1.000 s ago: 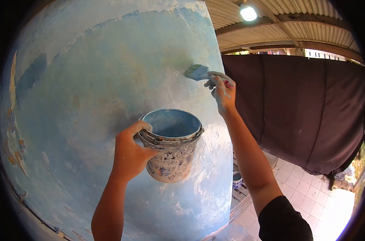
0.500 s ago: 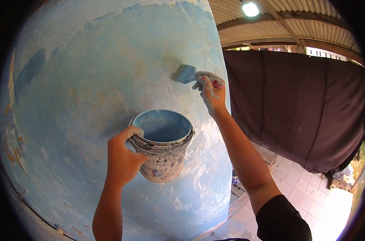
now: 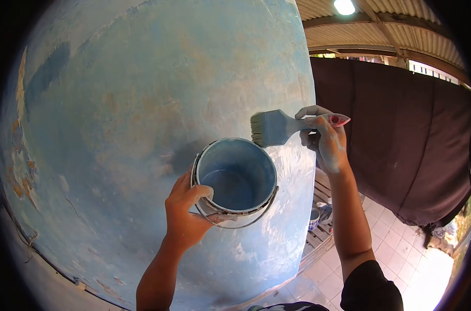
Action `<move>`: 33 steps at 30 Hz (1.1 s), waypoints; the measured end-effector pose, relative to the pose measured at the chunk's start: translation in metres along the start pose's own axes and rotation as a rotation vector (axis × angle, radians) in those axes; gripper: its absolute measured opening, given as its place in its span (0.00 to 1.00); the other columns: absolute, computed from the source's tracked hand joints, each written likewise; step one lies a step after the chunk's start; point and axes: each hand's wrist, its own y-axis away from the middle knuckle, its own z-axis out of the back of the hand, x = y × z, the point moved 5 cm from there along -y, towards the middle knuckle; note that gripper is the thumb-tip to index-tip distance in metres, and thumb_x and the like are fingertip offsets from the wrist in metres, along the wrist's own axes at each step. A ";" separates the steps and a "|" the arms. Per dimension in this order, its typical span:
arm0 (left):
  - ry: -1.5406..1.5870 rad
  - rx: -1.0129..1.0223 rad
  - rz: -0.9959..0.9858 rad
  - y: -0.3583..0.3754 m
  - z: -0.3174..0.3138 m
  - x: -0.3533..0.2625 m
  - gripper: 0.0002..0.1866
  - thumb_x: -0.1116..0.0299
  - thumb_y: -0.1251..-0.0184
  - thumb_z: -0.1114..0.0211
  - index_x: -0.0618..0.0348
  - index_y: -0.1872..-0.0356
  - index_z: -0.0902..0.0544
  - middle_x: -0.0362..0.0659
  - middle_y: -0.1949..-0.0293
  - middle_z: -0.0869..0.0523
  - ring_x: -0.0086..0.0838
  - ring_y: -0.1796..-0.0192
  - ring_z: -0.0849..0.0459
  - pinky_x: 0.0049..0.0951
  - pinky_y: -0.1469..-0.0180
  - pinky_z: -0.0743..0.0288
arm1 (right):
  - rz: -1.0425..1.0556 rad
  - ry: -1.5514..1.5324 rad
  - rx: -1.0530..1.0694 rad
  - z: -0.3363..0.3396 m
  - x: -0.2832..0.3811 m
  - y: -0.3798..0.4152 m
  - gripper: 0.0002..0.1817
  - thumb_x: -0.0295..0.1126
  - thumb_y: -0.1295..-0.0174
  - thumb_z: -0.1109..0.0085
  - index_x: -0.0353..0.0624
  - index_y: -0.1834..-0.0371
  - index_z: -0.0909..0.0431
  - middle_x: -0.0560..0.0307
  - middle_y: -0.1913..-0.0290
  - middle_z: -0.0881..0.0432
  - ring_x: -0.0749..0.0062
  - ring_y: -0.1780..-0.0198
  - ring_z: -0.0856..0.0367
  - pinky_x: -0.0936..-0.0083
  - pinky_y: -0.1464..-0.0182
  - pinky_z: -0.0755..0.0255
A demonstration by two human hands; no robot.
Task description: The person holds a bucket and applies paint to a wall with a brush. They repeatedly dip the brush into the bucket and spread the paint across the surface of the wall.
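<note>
My left hand (image 3: 190, 210) grips the rim of a bucket (image 3: 235, 176), thumb over the edge, with its wire handle hanging at the front. The bucket is tilted toward me, and a thin layer of blue paint shows on its bottom. My right hand (image 3: 326, 136) is closed round the handle of a wide brush (image 3: 274, 128). The bristles point left, just above the bucket's right rim. Behind both stands a patchy blue wall (image 3: 158, 93); whether the bristles touch it I cannot tell.
A dark cloth (image 3: 386, 135) hangs to the right of the wall's edge. Below it are floor tiles (image 3: 386, 233), wooden slats and a small tub (image 3: 314, 218). Peeling paint marks the wall's far left. A lamp (image 3: 344, 6) hangs under the corrugated roof.
The brush has moved down and right, nearer the bucket. The bucket has shifted right and tipped toward me, showing its inside. The view has shifted slightly.
</note>
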 end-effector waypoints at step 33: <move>0.051 -0.219 -0.411 0.060 -0.103 0.024 0.12 0.68 0.46 0.22 0.44 0.65 0.18 0.70 0.34 0.19 0.56 0.36 0.16 0.42 0.43 0.23 | -0.008 1.095 0.848 -0.048 -0.012 0.097 0.13 0.27 0.36 0.29 0.41 0.49 0.09 0.43 0.58 0.08 0.51 0.58 0.09 0.63 0.54 0.17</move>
